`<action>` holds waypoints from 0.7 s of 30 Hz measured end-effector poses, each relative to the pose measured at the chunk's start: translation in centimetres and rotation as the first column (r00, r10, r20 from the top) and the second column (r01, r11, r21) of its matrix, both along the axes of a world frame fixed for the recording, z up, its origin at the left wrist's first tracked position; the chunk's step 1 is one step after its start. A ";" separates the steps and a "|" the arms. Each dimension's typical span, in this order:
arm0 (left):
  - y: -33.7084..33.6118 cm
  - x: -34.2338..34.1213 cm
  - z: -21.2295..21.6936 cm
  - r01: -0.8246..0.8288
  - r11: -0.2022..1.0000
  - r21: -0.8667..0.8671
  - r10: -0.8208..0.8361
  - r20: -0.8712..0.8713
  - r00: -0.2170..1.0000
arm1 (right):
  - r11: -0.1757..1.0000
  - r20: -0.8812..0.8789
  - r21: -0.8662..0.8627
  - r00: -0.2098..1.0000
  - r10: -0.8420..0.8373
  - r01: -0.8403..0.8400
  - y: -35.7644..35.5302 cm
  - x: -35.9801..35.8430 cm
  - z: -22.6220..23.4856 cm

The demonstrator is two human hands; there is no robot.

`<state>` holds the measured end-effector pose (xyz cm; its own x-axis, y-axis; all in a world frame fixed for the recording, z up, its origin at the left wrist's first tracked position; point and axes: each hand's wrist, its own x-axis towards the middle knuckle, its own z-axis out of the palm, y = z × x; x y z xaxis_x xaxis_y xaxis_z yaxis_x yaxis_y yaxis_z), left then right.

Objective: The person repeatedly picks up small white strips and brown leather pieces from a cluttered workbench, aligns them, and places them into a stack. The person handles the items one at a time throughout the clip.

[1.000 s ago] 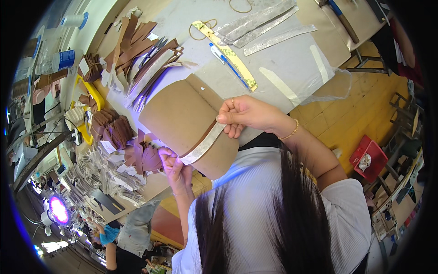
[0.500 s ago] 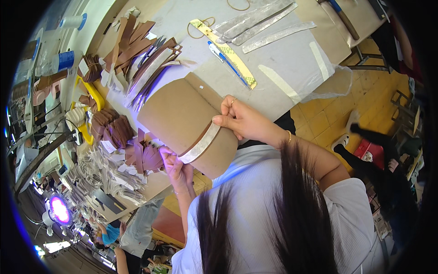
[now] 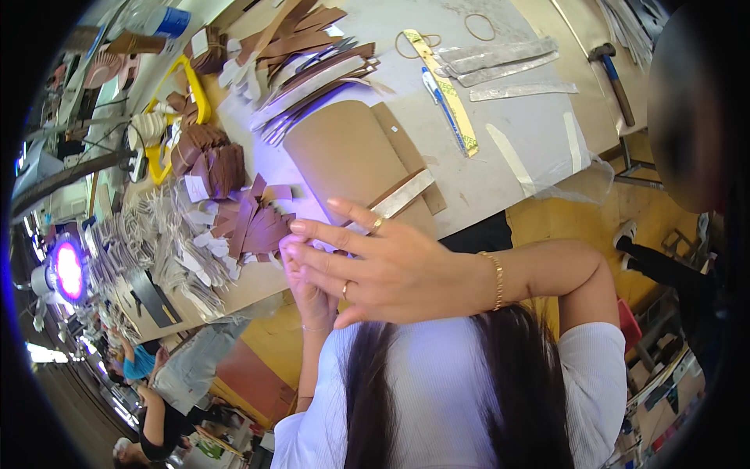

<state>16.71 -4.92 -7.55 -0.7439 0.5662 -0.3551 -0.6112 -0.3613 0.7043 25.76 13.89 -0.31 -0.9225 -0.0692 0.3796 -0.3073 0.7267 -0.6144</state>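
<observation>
Close to the camera, the right hand point(image 3: 383, 270) is raised flat with its fingers spread and pointing left, holding nothing; it wears rings and a gold bracelet point(image 3: 498, 280) at the wrist. Behind and just below its fingertips is the left hand point(image 3: 308, 285), largely hidden, so whether it grips anything cannot be told. Just beyond both hands, on the worktable point(image 3: 516, 168), lies a large tan curved leather piece point(image 3: 344, 160) with a pale strip point(image 3: 402, 195) across its near end, touching neither hand as far as can be seen. Left of the hands sits a heap of brown leather cut-outs point(image 3: 254, 223) and pale paper tags point(image 3: 176, 242). Farther off beyond the right hand lie a yellow ruler point(image 3: 449, 94), a blue pen point(image 3: 437, 98), and a hammer point(image 3: 613, 70).
</observation>
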 end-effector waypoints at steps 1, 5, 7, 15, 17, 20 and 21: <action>0.5 0.5 0.0 -0.015 0.999 -0.031 0.013 -0.069 0.998 | 0.997 0.076 0.058 0.996 0.055 -0.059 -0.7 0.0 -0.7; 0.6 0.4 -0.5 0.006 0.998 -0.063 -0.012 -0.108 0.994 | 0.986 0.068 0.150 0.996 0.062 -0.072 0.1 0.8 -2.6; 1.1 0.3 -1.1 0.037 0.999 -0.027 -0.038 -0.045 0.998 | 0.996 0.121 0.048 0.990 0.073 -0.079 1.1 2.0 -2.8; 1.9 0.2 -2.0 0.054 0.998 -0.021 -0.054 0.014 0.998 | 0.657 0.265 -0.701 0.957 -0.119 0.276 0.3 6.5 -9.6; 1.7 -0.1 -2.0 0.091 0.996 -0.001 -0.091 0.006 0.996 | 0.553 0.334 -0.771 0.940 -0.070 0.315 0.6 6.7 -9.8; 1.2 -0.5 -2.6 0.105 0.994 -0.031 -0.104 0.018 0.994 | 0.228 0.414 -0.890 0.910 0.039 0.395 2.2 6.7 -9.3; 0.9 -0.6 -2.8 0.101 0.994 -0.052 -0.099 0.025 0.995 | 0.086 0.427 -0.903 0.900 0.087 0.420 3.0 6.6 -8.8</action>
<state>16.07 -3.97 -10.30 -0.6760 0.6173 -0.4023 -0.6581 -0.2602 0.7065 32.38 16.87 -9.16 -0.9032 0.2910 -0.3156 0.0992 -0.5737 -0.8130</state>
